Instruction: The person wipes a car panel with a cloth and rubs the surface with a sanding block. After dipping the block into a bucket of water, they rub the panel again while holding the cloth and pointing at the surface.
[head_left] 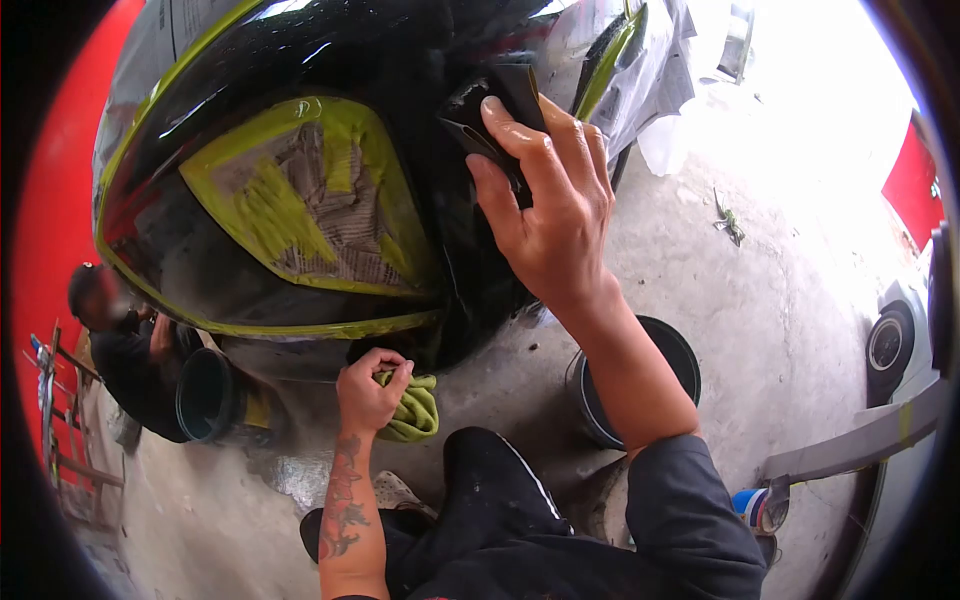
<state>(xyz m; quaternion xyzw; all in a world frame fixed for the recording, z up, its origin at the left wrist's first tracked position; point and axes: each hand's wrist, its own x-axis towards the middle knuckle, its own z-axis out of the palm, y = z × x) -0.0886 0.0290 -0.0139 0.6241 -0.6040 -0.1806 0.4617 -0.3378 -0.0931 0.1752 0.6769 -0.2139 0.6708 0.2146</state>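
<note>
My right hand (545,190) grips a folded dark sheet (490,110), like sandpaper, and presses it against the glossy black car body (440,60). Bunched in my left hand (372,388) is a green cloth (412,408), held just below the lower edge of the car. Yellow-green tape (165,90) runs along the panel's edge. To the left of my right hand, a rounded area is masked with the same colour of tape and newspaper (345,215).
A black bucket (672,350) stands under my right forearm. At the left a person in dark clothes (130,370) crouches beside another bucket (203,395). A blue and white can (750,505) and a car wheel (888,343) are at the right.
</note>
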